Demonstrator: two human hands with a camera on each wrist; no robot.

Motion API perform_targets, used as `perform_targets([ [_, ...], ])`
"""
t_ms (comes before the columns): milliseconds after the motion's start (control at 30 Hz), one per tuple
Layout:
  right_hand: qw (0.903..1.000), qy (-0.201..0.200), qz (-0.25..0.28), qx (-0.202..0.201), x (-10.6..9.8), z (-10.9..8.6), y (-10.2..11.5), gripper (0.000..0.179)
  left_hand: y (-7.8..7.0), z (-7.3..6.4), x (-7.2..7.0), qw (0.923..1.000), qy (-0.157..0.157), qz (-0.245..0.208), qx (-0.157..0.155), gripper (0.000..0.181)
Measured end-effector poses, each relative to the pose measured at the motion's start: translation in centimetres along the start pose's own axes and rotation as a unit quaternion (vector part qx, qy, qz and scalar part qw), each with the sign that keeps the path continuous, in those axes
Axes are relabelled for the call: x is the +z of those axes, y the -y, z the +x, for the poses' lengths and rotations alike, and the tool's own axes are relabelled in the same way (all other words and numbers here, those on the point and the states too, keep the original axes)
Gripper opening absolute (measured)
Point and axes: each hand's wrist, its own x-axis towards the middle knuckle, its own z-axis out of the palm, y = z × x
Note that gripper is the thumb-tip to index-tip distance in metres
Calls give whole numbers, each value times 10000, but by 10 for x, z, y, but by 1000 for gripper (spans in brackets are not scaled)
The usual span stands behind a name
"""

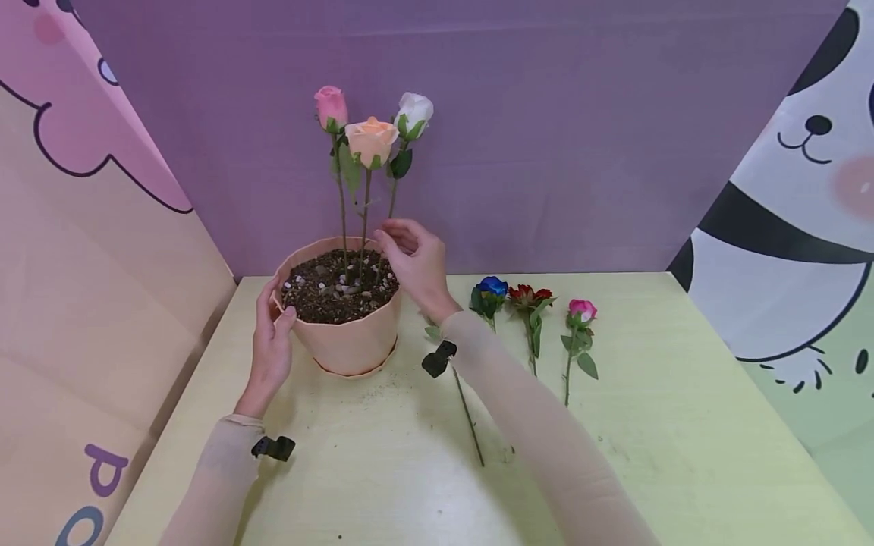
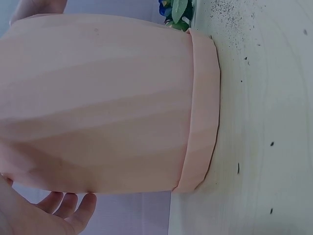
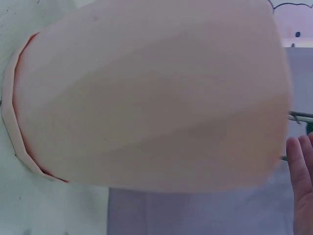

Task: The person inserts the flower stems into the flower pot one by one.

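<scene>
A peach flowerpot (image 1: 348,345) filled with dark soil (image 1: 321,292) stands on its saucer at the table's back left. My left hand (image 1: 271,353) holds the pot's left side near the rim, thumb towards the front. Three artificial roses stand upright in the soil: a pink rose (image 1: 331,106), a peach rose (image 1: 372,141) and a white rose (image 1: 413,114). Above the pot's right rim, my right hand (image 1: 419,262) pinches the white rose's stem; its fingertips partly hide that stem. In the right wrist view, the fingers (image 3: 299,169) are beside a stem at the rim.
Right of the pot lie a blue rose (image 1: 492,288), a red flower (image 1: 529,297) and a bright pink rose (image 1: 582,309). Another stem (image 1: 470,417) lies partly under my right forearm, its bloom hidden. Soil crumbs dot the table (image 1: 382,455). A purple backdrop (image 1: 546,152) rises behind.
</scene>
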Motion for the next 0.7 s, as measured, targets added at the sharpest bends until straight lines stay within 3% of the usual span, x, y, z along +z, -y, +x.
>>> perform_targets([
  [433, 9996, -155, 237, -53, -57, 2, 15, 23, 2, 1, -1, 10000, 13, -62, -50, 62],
  [700, 9987, -409, 186, 222, -102, -7, 14, 23, 2, 0, 0, 9999, 7, -73, -78, 62],
])
